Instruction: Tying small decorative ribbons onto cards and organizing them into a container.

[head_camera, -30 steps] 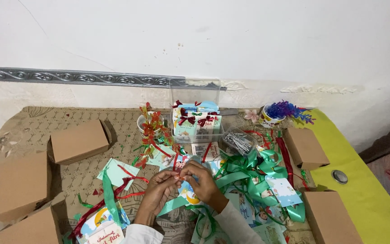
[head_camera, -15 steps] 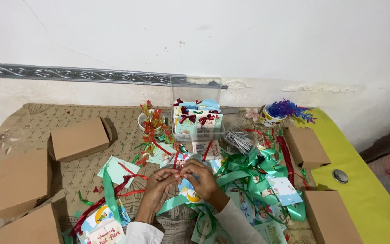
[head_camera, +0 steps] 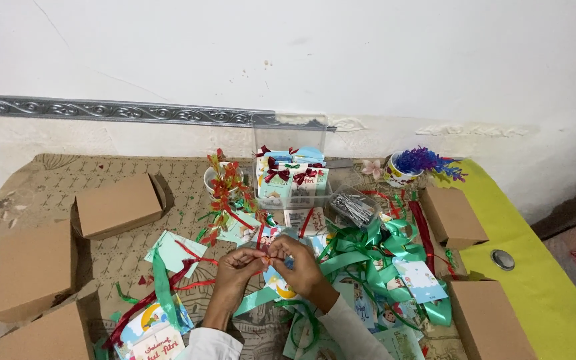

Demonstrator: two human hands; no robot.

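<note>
My left hand [head_camera: 237,269] and my right hand [head_camera: 299,264] meet at the middle of the mat, fingertips pinched together on a thin red ribbon [head_camera: 266,251]. Under and beside them lie small printed cards [head_camera: 279,283] and loose red ribbon strands [head_camera: 188,265]. A tangle of green ribbon [head_camera: 365,248] spreads just right of my right hand. Behind the hands stands a clear plastic box [head_camera: 292,170] holding small cards tied with dark red bows.
Brown cardboard boxes sit at the left [head_camera: 117,205], the lower left [head_camera: 31,268], the right [head_camera: 453,215] and the lower right [head_camera: 488,319]. A cup with red and green ribbon [head_camera: 223,180], a clear tray of staples [head_camera: 353,206], a mug with purple tinsel [head_camera: 408,167] and a yellow cloth [head_camera: 535,280] surround the work.
Both hands stay pinched on the red ribbon; the fingers have shifted slightly. Nothing else on the mat has moved.
</note>
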